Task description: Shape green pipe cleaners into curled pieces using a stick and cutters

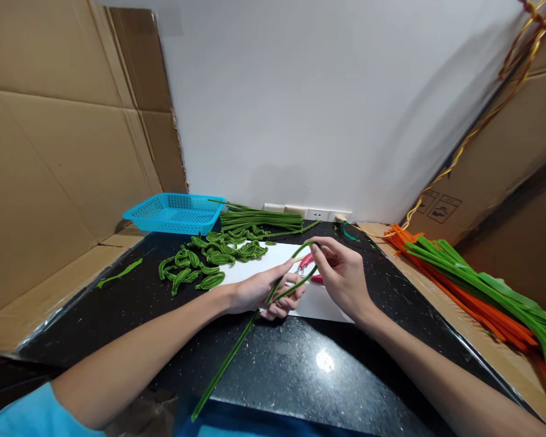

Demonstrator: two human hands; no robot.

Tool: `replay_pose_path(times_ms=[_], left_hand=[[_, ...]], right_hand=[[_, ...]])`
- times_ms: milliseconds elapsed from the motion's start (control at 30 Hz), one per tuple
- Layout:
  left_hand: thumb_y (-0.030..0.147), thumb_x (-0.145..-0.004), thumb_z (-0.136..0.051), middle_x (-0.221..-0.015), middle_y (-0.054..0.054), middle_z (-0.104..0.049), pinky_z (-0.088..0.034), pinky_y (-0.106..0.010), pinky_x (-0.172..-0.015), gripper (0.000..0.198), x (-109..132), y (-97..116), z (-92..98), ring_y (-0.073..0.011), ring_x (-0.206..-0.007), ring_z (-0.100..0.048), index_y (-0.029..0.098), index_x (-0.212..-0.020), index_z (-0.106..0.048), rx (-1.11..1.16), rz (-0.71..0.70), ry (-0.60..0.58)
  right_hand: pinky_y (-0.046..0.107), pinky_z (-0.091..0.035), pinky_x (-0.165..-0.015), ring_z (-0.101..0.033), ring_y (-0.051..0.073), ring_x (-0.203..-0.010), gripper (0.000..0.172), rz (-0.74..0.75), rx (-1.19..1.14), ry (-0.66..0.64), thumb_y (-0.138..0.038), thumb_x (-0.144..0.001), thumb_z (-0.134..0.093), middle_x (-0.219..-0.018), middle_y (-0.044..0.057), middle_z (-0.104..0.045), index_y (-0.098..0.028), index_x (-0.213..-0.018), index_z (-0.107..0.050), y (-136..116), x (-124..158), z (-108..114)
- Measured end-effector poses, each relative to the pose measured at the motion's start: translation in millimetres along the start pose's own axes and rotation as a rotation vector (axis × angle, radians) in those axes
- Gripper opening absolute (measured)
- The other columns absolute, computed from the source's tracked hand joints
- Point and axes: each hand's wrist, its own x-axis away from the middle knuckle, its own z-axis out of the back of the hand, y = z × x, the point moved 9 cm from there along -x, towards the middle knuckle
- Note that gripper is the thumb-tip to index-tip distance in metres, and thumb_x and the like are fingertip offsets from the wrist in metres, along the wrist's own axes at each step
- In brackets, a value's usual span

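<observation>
A long green fuzzy stem [230, 359] runs from below the counter's front edge up into my left hand [266, 292], whose fingers are closed around it. Above that hand the stem bends into a narrow loop. My right hand [341, 267] pinches the top of this loop between thumb and fingers. A thin light stick shows by my left thumb. Behind the hands, red-handled pliers [306, 261] lie on a white sheet [323, 306], partly hidden by the fingers. To the left sit several coiled green leaf-like pieces [221, 252].
A blue basket [177, 218] stands at the back left, beside a bundle of straight green stems [261, 220]. One green scrap [121, 273] lies on the left. Orange strips [473, 297] and green strips [495, 291] rest on cardboard at the right. Power sockets [317, 215] line the wall.
</observation>
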Motion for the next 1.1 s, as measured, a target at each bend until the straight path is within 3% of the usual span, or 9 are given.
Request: replay_pose_path(times_ms=[300, 533, 1100], left_hand=[[0.079, -0.093, -0.025, -0.062, 0.004, -0.040, -0.031, -0.020, -0.037, 0.060, -6, 0, 3.0, -0.0104, -0.044, -0.042, 0.022, -0.076, -0.035, -0.069, -0.051, -0.003], [0.078, -0.092, -0.031, -0.062, 0.005, -0.040, -0.032, -0.020, -0.036, 0.058, -6, 0, 5.8, -0.0102, -0.044, -0.042, 0.022, -0.077, -0.035, -0.040, -0.041, 0.023], [0.073, -0.096, -0.031, -0.063, 0.004, -0.042, -0.032, -0.018, -0.036, 0.053, -5, 2, 7.2, -0.0098, -0.043, -0.043, 0.023, -0.080, -0.035, -0.040, -0.073, 0.058]], right_hand=[[0.028, -0.044, -0.054, -0.055, 0.016, -0.056, 0.033, -0.019, 0.033, 0.017, -0.047, -0.095, -0.059, -0.074, 0.004, -0.067, -0.017, -0.099, -0.074, 4, -3, 2], [0.024, -0.028, -0.044, -0.039, 0.011, -0.049, 0.037, -0.112, -0.078, 0.022, -0.049, -0.093, -0.061, -0.056, -0.002, -0.048, -0.014, -0.089, -0.074, 9, -6, 3], [0.023, -0.026, -0.042, -0.036, 0.009, -0.042, 0.042, -0.209, -0.221, -0.032, -0.052, -0.093, -0.061, -0.045, -0.005, -0.043, -0.013, -0.082, -0.072, 20, -6, -6]])
